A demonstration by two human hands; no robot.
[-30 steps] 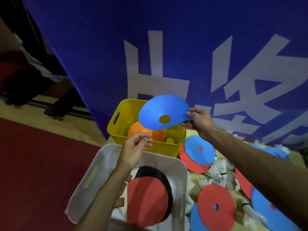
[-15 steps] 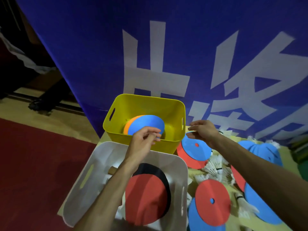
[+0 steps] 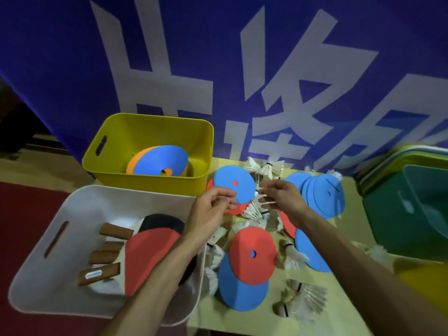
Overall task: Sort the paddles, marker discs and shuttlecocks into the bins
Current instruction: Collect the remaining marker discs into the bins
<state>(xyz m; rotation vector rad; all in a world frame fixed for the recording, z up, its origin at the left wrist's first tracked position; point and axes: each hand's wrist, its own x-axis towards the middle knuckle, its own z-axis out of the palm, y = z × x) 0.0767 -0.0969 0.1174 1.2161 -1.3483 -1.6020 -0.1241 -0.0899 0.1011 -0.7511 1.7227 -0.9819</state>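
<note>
Tabletop (image 3: pixel 254 321): blue disc (image 3: pixel 230 184) edge at left hand (image 3: pixel 211 214) grip; right hand (image 3: pixel 286 197) beside.

SORTING TABLE: A person's left hand (image 3: pixel 211 212) and right hand (image 3: pixel 283 200) meet over a blue disc (image 3: pixel 232 183) lying on a red disc (image 3: pixel 238 210), just beside a yellow bin (image 3: pixel 155 117) that holds two stacked discs (image 3: pixel 162 158), blue over orange. The left fingers curl at the blue disc's near edge (whether they pinch it is hard to tell); the right fingers reach loosely toward it. Paddles (image 3: pixel 150 258) lie in a white bin (image 3: pixel 36 275) at left. Shuttlecocks (image 3: pixel 269 168) and more discs litter the table (image 3: pixel 242 323), with a green bin (image 3: pixel 400 214) at right.
</note>
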